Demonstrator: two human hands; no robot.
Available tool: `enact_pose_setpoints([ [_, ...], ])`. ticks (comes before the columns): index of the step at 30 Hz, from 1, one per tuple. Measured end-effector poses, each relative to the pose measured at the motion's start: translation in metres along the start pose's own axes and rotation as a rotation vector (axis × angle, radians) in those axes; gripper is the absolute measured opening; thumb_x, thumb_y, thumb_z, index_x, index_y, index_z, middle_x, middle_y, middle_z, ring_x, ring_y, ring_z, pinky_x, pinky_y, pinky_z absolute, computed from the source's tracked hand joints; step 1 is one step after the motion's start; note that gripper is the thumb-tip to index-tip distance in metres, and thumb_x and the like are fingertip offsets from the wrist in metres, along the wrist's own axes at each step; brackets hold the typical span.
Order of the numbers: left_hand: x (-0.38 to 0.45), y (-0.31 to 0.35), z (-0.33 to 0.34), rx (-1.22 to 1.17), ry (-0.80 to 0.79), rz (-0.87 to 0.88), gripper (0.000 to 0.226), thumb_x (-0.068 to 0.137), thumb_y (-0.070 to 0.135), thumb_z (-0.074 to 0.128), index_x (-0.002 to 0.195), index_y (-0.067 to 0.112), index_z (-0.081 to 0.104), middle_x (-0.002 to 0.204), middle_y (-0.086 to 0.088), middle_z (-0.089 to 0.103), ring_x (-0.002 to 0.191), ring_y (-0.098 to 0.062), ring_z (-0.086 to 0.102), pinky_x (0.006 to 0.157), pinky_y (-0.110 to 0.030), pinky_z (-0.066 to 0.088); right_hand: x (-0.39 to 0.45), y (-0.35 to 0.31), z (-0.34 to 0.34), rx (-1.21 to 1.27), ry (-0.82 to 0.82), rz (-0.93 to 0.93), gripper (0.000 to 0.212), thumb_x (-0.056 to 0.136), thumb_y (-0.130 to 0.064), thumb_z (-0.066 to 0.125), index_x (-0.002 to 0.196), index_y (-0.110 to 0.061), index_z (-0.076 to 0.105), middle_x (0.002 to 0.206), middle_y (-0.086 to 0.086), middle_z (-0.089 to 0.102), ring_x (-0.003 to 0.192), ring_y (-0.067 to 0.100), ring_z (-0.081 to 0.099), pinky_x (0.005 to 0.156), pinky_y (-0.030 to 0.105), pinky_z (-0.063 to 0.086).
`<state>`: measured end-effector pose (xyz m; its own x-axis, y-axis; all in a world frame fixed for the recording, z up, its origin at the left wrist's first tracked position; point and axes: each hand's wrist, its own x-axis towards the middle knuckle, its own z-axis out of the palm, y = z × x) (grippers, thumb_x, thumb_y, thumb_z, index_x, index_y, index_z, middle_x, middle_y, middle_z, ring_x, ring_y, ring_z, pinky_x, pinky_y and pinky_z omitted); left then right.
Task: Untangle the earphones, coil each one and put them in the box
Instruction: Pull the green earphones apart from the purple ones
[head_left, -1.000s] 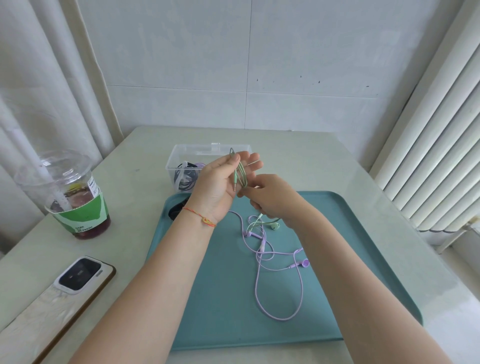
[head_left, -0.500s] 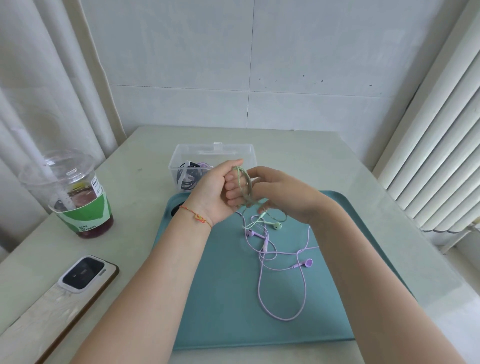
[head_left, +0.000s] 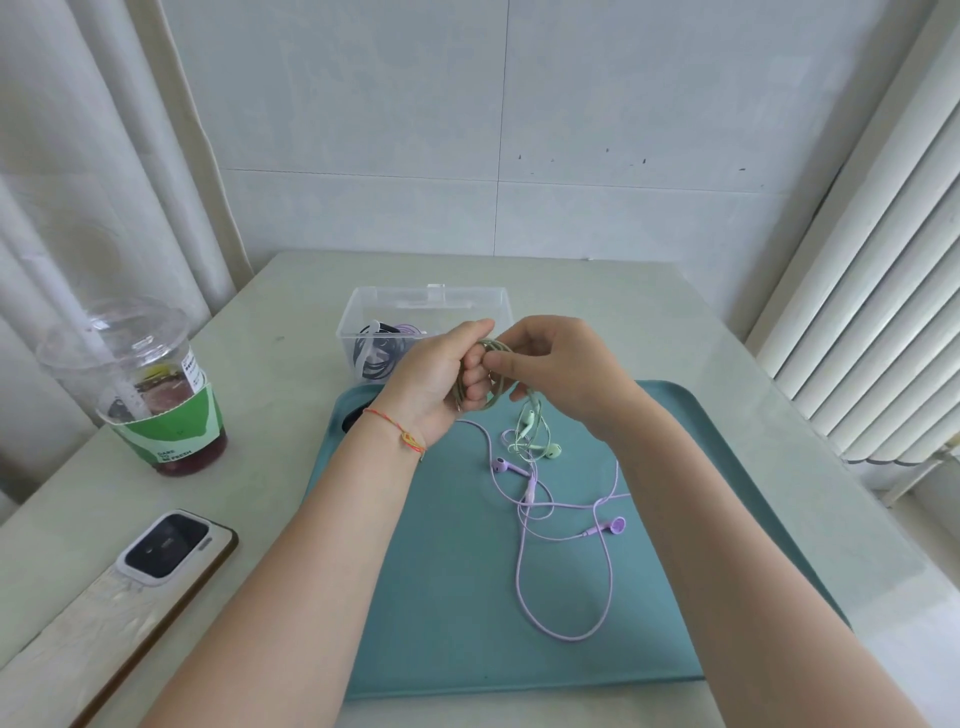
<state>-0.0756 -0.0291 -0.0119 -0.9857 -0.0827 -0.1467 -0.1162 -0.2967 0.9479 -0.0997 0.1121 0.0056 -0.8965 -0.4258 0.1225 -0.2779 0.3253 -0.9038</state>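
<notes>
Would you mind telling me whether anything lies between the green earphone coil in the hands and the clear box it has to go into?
Nothing visible does. The green earphones, held by the left hand and right hand, hover just in front of the open clear box.

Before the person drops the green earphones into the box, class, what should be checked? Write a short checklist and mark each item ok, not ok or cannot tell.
1. Green earphones held: left hand grips the coil, right hand pinches the cord. Ok.
2. Green cord fully coiled: its earbuds hang loose over the tray. Not ok.
3. Green free of the purple earphones: the cords run close below the hands. Cannot tell.
4. Box open and within reach, just behind the hands. Ok.
5. Room in the box: coiled cables fill its left part only. Ok.
</notes>
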Motion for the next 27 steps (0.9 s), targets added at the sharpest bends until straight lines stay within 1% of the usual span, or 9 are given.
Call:
enact_pose_setpoints([
  [4, 0.001, 0.0, 0.001, -0.035, -0.04, 0.035, 0.049, 0.1, 0.032, 0.049, 0.055, 0.013, 0.046, 0.047, -0.002, 0.044, 0.039, -0.014, 0.043, 0.041, -0.018, 0.038, 0.001, 0.002, -0.006, 0.065, 0.023, -0.006, 0.01, 0.089, -0.013, 0.067, 0.095, -0.006, 0.071, 0.08, 0.007, 0.072, 0.069, 0.012, 0.065, 0.063, 0.024, 0.053],
  [7, 0.001, -0.001, 0.0, -0.091, -0.092, 0.009, 0.049, 0.101, 0.033, 0.046, 0.057, 0.011, 0.048, 0.05, -0.003, 0.044, 0.043, -0.014, 0.044, 0.043, -0.02, 0.039, 0.001, 0.001, -0.007, 0.074, 0.055, -0.031, 0.01, 0.09, -0.009, 0.065, 0.095, -0.008, 0.073, 0.076, 0.004, 0.071, 0.062, 0.006, 0.061, 0.063, 0.02, 0.052],
  [10, 0.001, -0.002, -0.001, -0.104, -0.128, -0.003, 0.05, 0.101, 0.029, 0.046, 0.055, 0.012, 0.056, 0.052, -0.002, 0.05, 0.046, -0.014, 0.049, 0.044, -0.019, 0.037, 0.0, -0.001, -0.006, 0.015, 0.098, -0.056, 0.01, 0.089, -0.007, 0.064, 0.091, -0.011, 0.073, 0.072, 0.0, 0.069, 0.056, 0.003, 0.056, 0.061, 0.016, 0.05],
  [14, -0.001, -0.002, -0.002, -0.098, -0.181, 0.0, 0.051, 0.102, 0.023, 0.044, 0.056, 0.011, 0.063, 0.057, -0.002, 0.055, 0.049, -0.014, 0.052, 0.043, -0.018, 0.034, -0.001, -0.002, -0.009, -0.081, 0.108, -0.099, 0.014, 0.088, -0.008, 0.064, 0.087, -0.017, 0.073, 0.074, 0.003, 0.07, 0.061, 0.007, 0.056, 0.064, 0.024, 0.05],
  [17, -0.001, -0.003, -0.004, -0.061, -0.214, -0.03, 0.043, 0.102, 0.024, 0.044, 0.068, 0.006, 0.063, 0.061, -0.004, 0.058, 0.052, -0.014, 0.056, 0.044, -0.019, 0.041, -0.001, -0.002, -0.014, -0.174, 0.089, -0.126, 0.015, 0.088, -0.009, 0.063, 0.087, -0.02, 0.073, 0.076, 0.007, 0.071, 0.062, 0.012, 0.056, 0.067, 0.03, 0.052],
  [19, -0.002, -0.004, -0.005, -0.044, -0.235, -0.063, 0.042, 0.102, 0.025, 0.043, 0.072, 0.004, 0.065, 0.063, -0.006, 0.06, 0.053, -0.015, 0.058, 0.046, -0.02, 0.044, -0.001, -0.001, -0.018, -0.238, 0.061, -0.127, 0.015, 0.088, -0.009, 0.063, 0.087, -0.02, 0.073, 0.072, 0.003, 0.069, 0.061, 0.013, 0.056, 0.069, 0.032, 0.052],
  [23, -0.003, -0.005, -0.003, -0.108, -0.289, -0.149, 0.037, 0.103, 0.028, 0.04, 0.075, 0.01, 0.056, 0.057, 0.0, 0.051, 0.047, -0.011, 0.05, 0.044, -0.018, 0.04, -0.001, -0.001, -0.02, -0.237, 0.033, -0.13, 0.015, 0.089, -0.01, 0.063, 0.088, -0.02, 0.074, 0.066, -0.003, 0.064, 0.059, 0.01, 0.055, 0.067, 0.029, 0.052],
  [26, -0.001, -0.004, -0.005, -0.23, -0.318, -0.177, 0.034, 0.102, 0.031, 0.037, 0.074, 0.015, 0.048, 0.047, 0.008, 0.034, 0.038, -0.005, 0.033, 0.039, -0.016, 0.03, -0.001, 0.0, -0.02, -0.122, -0.002, -0.112, 0.015, 0.092, -0.011, 0.061, 0.094, -0.016, 0.074, 0.068, 0.001, 0.065, 0.059, 0.009, 0.059, 0.06, 0.016, 0.048],
  [27, 0.0, -0.003, -0.006, -0.275, -0.328, -0.178, 0.033, 0.101, 0.031, 0.038, 0.073, 0.016, 0.049, 0.045, 0.009, 0.031, 0.036, -0.004, 0.03, 0.038, -0.016, 0.029, -0.001, 0.0, -0.02, -0.097, -0.026, -0.099, 0.016, 0.094, -0.012, 0.058, 0.097, -0.016, 0.074, 0.069, 0.002, 0.065, 0.059, 0.011, 0.059, 0.06, 0.015, 0.047],
])
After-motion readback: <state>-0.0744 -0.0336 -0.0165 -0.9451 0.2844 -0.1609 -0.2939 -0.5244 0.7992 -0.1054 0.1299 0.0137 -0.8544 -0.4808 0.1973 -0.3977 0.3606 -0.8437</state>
